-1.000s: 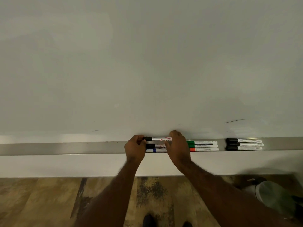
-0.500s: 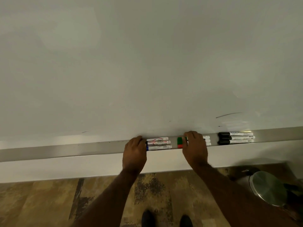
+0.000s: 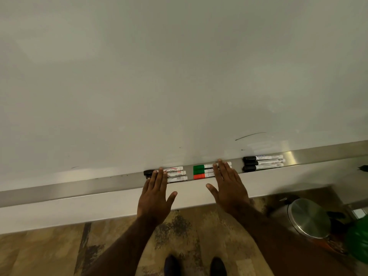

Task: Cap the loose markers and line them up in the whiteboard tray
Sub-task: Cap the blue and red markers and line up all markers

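Note:
A long metal whiteboard tray (image 3: 79, 188) runs under the whiteboard (image 3: 179, 76). Three groups of capped markers lie in it side by side. The left group (image 3: 176, 173) has white barrels; one black cap (image 3: 147, 172) shows and my fingers hide the rest. The middle group holds two green-capped markers (image 3: 199, 169) and one with an orange-red cap (image 3: 199, 176). Three black-capped markers (image 3: 262, 162) lie at the right. My left hand (image 3: 155, 198) is flat with fingers spread, its fingertips over the left group. My right hand (image 3: 229, 188) is flat too, fingertips over the middle group's barrels. Neither hand holds anything.
A round steel bin (image 3: 308, 218) stands on the floor at the lower right, with something green (image 3: 358, 240) beside it. A short dark stroke (image 3: 251, 135) marks the whiteboard above the right markers. My shoes (image 3: 195, 265) show on the patterned floor.
My right hand shifted from the left group to the middle group. Both hands went from curled on the markers to flat and spread, drawn back a little. The view tilted.

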The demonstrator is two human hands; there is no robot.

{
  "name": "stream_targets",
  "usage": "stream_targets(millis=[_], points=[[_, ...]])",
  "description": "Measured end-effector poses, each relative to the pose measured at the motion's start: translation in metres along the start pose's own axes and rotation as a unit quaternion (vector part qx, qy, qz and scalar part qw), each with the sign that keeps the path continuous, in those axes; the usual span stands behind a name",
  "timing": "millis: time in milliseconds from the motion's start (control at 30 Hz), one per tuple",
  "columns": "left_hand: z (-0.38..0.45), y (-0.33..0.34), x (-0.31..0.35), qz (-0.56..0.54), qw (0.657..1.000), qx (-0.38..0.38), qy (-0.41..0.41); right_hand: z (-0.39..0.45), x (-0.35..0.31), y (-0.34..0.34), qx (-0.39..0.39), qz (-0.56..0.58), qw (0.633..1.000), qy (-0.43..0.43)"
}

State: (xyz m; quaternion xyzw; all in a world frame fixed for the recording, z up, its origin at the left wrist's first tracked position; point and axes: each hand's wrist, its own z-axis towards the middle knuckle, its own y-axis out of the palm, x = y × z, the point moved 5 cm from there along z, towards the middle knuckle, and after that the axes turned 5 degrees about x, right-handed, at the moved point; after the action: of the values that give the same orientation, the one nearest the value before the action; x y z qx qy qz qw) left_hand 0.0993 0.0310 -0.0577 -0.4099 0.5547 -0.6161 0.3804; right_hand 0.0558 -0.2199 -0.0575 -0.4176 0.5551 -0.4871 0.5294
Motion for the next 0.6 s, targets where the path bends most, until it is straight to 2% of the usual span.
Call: stream_targets(millis=[133, 233, 333, 467, 533, 600], points=[[-0.001, 0.0, -0.002, 0.005, 1.0, -0.002, -0.003, -0.001, 0.0, -0.001, 0.007, 0.018, 1.0, -0.011], [-0.001, -0.003, -0.001, 0.012, 1.0, 0.014, -0.009, -0.004, 0.016, -0.011, 0.043, 0.043, 0.998, -0.003], [0.001, -0.007, 0.0, 0.001, 0.999, 0.033, -0.029, -0.005, 0.062, -0.029, 0.098, 0.053, 0.991, 0.08], [0.001, -0.007, 0.0, -0.001, 0.998, 0.034, -0.044, -0.012, 0.14, -0.047, 0.138, 0.064, 0.955, 0.254], [0.001, -0.005, 0.001, 0.003, 0.999, 0.03, -0.043, -0.011, 0.167, -0.051, 0.115, 0.062, 0.952, 0.277], [0.001, -0.004, 0.001, 0.007, 0.999, 0.025, -0.042, -0.007, 0.176, -0.049, 0.09, 0.047, 0.961, 0.258]])
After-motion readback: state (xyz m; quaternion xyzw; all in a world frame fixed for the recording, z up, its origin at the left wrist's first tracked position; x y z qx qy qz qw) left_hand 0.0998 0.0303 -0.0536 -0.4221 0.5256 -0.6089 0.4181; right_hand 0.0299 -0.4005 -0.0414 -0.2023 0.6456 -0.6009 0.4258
